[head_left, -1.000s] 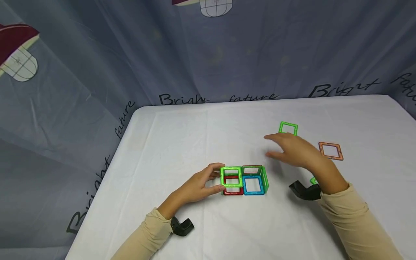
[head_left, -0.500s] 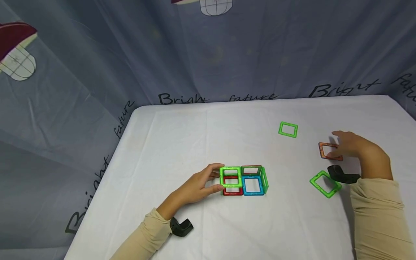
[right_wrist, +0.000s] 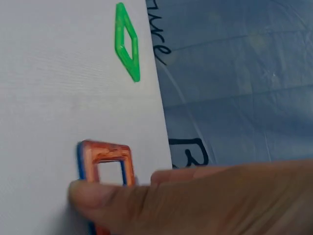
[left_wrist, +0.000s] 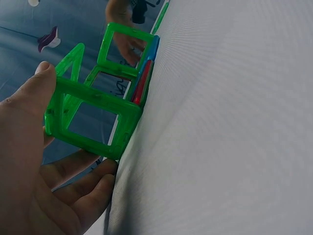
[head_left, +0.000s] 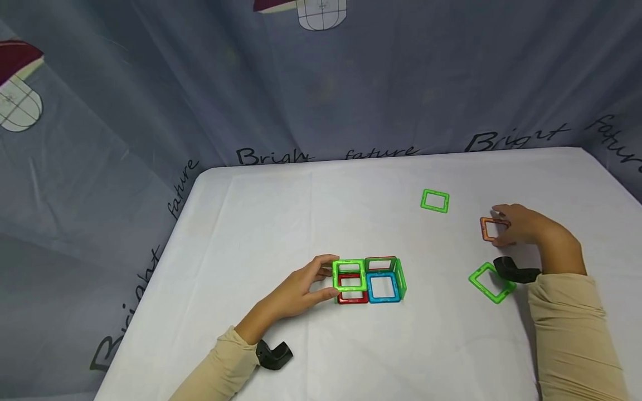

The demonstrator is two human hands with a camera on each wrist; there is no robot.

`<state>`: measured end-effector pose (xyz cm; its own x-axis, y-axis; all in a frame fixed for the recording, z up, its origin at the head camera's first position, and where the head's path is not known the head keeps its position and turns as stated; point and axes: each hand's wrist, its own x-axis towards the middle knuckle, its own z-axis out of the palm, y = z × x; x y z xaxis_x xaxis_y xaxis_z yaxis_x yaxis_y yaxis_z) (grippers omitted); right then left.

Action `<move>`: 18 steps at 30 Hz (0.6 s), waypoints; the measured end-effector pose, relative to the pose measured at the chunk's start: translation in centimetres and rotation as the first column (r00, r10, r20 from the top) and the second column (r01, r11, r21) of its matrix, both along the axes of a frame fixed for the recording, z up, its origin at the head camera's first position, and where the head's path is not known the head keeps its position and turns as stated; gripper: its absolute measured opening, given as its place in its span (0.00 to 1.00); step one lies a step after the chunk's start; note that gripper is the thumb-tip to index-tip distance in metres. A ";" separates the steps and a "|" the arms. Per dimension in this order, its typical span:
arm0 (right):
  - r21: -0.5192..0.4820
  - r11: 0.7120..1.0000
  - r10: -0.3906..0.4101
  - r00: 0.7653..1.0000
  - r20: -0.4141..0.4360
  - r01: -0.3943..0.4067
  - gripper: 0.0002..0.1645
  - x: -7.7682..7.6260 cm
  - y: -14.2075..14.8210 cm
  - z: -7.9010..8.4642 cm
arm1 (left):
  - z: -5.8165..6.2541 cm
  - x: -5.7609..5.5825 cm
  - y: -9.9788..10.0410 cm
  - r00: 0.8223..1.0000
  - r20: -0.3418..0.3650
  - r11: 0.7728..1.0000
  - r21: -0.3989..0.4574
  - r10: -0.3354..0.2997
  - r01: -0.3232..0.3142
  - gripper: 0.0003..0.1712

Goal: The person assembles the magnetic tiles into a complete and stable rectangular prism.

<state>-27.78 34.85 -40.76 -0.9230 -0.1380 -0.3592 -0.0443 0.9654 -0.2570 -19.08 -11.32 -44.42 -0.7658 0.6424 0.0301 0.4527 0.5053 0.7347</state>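
Note:
In the head view my left hand holds the left end of a magnetic tile structure, thumb on the near side and fingers behind. A green square tile forms its raised top there, above a red tile. Beside it a blue tile lies flat, with upright green tiles around it. Farther right my right hand pinches an orange square tile between thumb and fingers. Blue shows along the orange tile's lower edge in the right wrist view. Part of that tile is hidden by the hand.
A loose green tile lies toward the back of the white table. Another green tile is near the right wrist, partly under its black wrist mount. A grey-blue curtain hangs behind the table.
My right hand has moved right, from beside the structure to the orange tile, and its fingers have closed on that tile. The left hand stays at the structure. The head view has shifted slightly.

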 end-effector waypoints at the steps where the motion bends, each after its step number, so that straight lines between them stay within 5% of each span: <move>1: -0.007 1.000 0.011 1.000 -0.010 -0.011 0.50 -0.1 -0.2 0.0 | 0.0 0.0 0.0 1.000 0.002 1.000 0.002 0.000 0.000 0.34; 18: -0.054 0.992 0.105 0.987 -0.122 -0.112 0.42 0.4 -4.3 1.4 | 0.1 0.1 0.0 1.000 -0.007 1.000 -0.005 0.005 -0.005 0.34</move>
